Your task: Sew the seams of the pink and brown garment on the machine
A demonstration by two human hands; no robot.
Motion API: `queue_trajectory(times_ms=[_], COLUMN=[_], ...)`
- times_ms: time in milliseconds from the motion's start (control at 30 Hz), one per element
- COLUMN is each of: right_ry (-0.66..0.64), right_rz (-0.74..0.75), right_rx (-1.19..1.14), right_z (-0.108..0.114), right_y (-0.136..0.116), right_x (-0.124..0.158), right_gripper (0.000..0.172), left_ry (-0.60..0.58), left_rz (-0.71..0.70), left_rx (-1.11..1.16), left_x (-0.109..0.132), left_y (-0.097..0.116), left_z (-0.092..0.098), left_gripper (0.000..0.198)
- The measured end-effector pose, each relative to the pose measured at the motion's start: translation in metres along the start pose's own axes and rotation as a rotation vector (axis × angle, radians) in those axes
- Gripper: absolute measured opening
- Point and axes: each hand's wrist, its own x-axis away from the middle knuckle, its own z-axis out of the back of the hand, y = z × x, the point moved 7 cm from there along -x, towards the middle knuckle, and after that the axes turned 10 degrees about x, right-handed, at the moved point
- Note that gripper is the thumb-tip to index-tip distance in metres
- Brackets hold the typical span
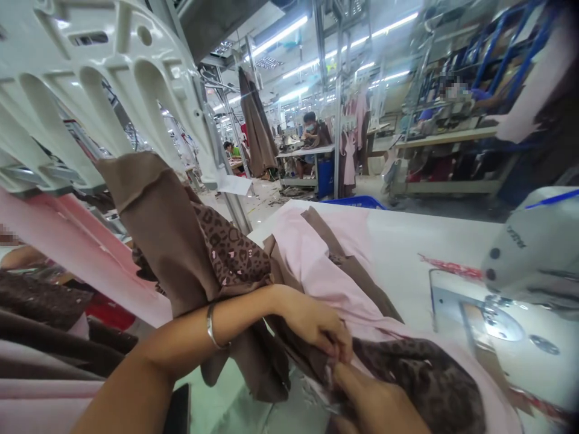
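Note:
My left hand (312, 316), with a silver bangle (210, 325) on its wrist, is closed in a pinch on the edge of a brown and pink garment (312, 256). Against its fingertips, my right hand (377, 395) is also closed on the cloth; the exact bit between the fingers is hidden and blurred. A leopard-print panel (420, 374) of the garment spreads to the right of my hands. Brown cloth with a leopard-print part (233, 247) hangs from a white plastic hanger rack (176, 90) and drapes behind my left forearm.
A sewing machine (538, 253) stands at the right on the white table (420, 241), with red thread or trim (452, 265) beside it. Pink cloth (90, 253) hangs at the left. A blue basket (357, 202) sits past the table edge. Other people work at machines behind.

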Motion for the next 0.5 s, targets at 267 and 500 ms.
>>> queue_trajectory(times_ms=[267,500], right_ry=[-0.041,0.231], right_rz=[-0.414,-0.239], right_rx=[-0.415,-0.016], right_z=[0.044,0.097], right_y=[0.047,0.047], right_x=[0.002,-0.032], right_gripper=[0.035,0.029], left_ry=[0.167,0.378], left_rz=[-0.106,-0.16], left_rx=[0.007,-0.041], left_x=[0.005,0.018], left_y=[0.015,0.041], left_z=[0.02,0.056], left_gripper=[0.015,0.036])
